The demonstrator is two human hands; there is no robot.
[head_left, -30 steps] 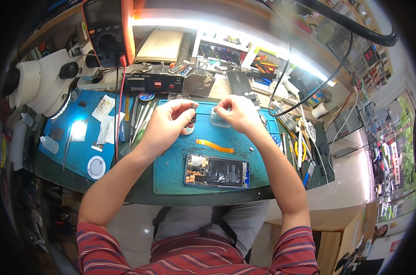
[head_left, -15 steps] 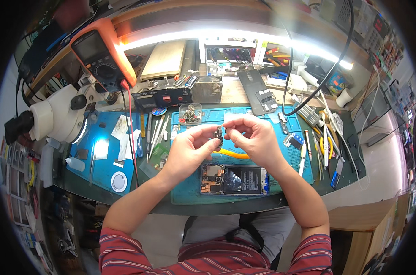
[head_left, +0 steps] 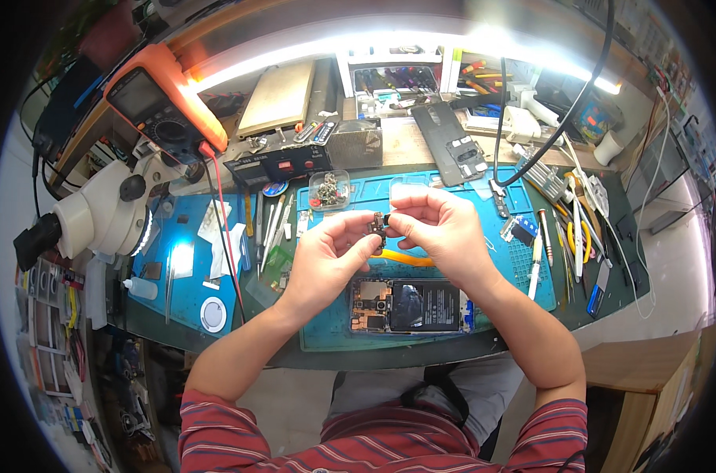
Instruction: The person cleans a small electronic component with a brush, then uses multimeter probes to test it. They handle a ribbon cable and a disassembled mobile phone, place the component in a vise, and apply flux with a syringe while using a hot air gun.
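My left hand (head_left: 325,260) pinches a small dark circuit board (head_left: 379,228) upright between thumb and fingers, above the blue mat. Close against the board's right edge, my right hand (head_left: 449,235) has its thumb and index finger pressed together. A tiny dark piece seems to sit at those fingertips, too small to name. Below both hands lies an opened phone (head_left: 407,306), its black battery and copper-coloured inner parts showing. Just behind the phone a yellow curved handle (head_left: 405,258) rests on the mat, partly hidden by my hands.
A clear box of small parts (head_left: 329,191) stands behind my left hand. Left are a microscope (head_left: 98,206) and an orange multimeter (head_left: 165,102). A dark phone back cover (head_left: 448,146) lies behind. Screwdrivers, pliers (head_left: 580,240) and a black cable (head_left: 559,130) crowd the right.
The whole view has shifted slightly. My right fingertips have come closer to the board's edge, while my left hand keeps its hold on the board.
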